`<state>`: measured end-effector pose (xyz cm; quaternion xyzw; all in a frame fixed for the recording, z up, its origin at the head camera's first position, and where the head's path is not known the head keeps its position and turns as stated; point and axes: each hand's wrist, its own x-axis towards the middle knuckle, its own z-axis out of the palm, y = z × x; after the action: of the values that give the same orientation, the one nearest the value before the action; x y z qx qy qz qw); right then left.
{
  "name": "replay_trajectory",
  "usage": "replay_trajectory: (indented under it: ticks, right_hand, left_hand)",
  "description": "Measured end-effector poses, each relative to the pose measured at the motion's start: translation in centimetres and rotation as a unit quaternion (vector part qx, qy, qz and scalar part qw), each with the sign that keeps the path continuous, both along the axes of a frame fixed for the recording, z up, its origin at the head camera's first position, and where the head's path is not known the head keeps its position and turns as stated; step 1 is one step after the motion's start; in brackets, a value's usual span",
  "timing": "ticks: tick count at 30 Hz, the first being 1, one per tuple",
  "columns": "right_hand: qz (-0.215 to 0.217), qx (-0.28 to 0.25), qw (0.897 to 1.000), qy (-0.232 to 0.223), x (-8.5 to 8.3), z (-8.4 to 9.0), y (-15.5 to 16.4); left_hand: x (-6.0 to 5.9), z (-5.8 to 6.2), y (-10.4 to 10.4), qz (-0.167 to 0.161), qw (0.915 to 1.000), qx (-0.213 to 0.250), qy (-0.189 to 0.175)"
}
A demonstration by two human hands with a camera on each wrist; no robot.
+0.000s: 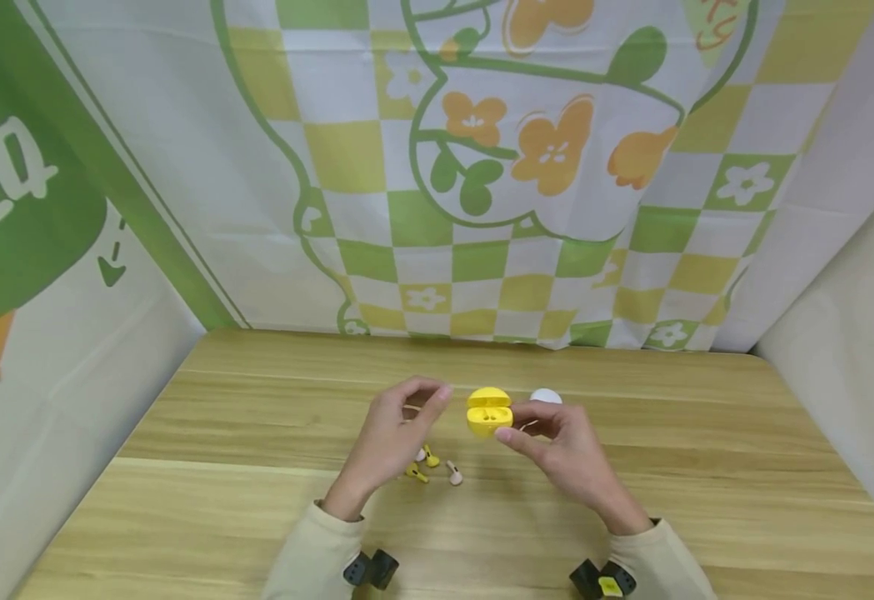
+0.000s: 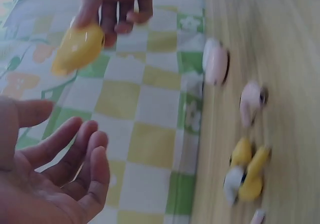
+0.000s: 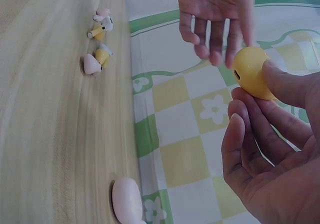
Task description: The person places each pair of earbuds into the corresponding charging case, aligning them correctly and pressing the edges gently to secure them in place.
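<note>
My right hand (image 1: 567, 450) pinches a small yellow earbud case (image 1: 489, 421) between thumb and fingers, up above the table. The case's lid stands raised, and its inner wells face the head camera. In the right wrist view the rounded outside of the yellow case (image 3: 252, 74) shows, with a dark slot on its side. To the left of it my left hand (image 1: 399, 433) hovers, fingers loosely bent and nothing between them. Below that hand lie loose earbuds: yellow earbuds (image 2: 252, 179), a white earbud (image 2: 232, 184) and a pale pink earbud (image 1: 455, 473).
A white rounded case (image 1: 546, 396) is partly hidden behind my right hand; a pink rounded case (image 3: 127, 201) shows in the right wrist view. The wooden table (image 1: 257, 400) ends at a patterned cloth (image 1: 481, 275) hanging behind it.
</note>
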<state>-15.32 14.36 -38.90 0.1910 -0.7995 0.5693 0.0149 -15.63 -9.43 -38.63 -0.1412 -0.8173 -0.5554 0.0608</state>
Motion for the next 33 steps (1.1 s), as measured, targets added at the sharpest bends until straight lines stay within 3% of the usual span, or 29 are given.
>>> replay_trajectory:
  ticks: [10,18,26,33]
  right_hand:
    - [-0.005,-0.005,1.0,-0.014,0.0,0.2,0.2]
    - [-0.006,-0.002,1.0,-0.017,0.0,0.2,0.3]
    - [-0.003,-0.002,1.0,-0.022,0.0,0.3,0.3]
    - [-0.003,-0.001,1.0,-0.025,0.1,0.4,0.3]
  left_hand:
    - [-0.6,-0.6,-1.7,0.016,0.9927,-0.12,-0.001]
    - [-0.6,-1.1,-2.4,0.006,0.9639,-0.264,-0.036]
    - [-0.2,-1.4,-2.7,-0.014,0.9414,-0.329,-0.072]
    - [0.2,-1.8,-2.6,-0.026,0.9261,-0.37,-0.071]
